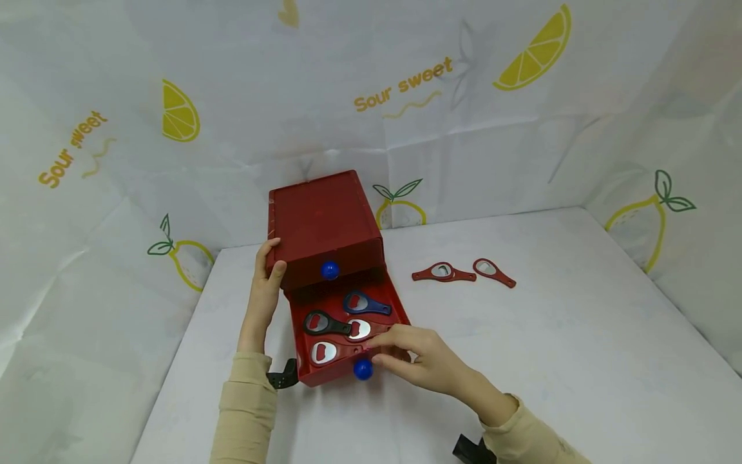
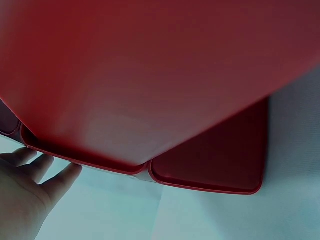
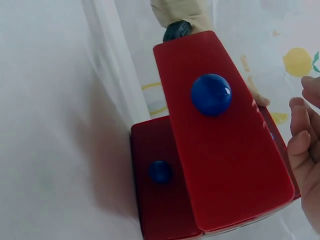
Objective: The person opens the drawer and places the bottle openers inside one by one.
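Observation:
A red two-drawer box (image 1: 324,219) stands with its lower drawer (image 1: 313,380) pulled out. In that drawer lie a blue bottle opener (image 1: 366,303), a black bottle opener (image 1: 324,323) and two red bottle openers (image 1: 323,352) with metal centres. My left hand (image 1: 266,293) rests against the box's left side, thumb near the front corner; its fingertips touch the box edge in the left wrist view. My right hand (image 1: 426,357) is over the drawer's front right corner, fingertips close to the red openers' handles. Thumb and fingers look apart in the right wrist view.
Several red bottle openers (image 1: 494,272) lie on the white table (image 1: 522,361) to the right of the box. Blue round knobs (image 1: 330,270) stick out from both drawer fronts. A white sheet printed with lemons (image 1: 324,135) hangs behind and at the sides.

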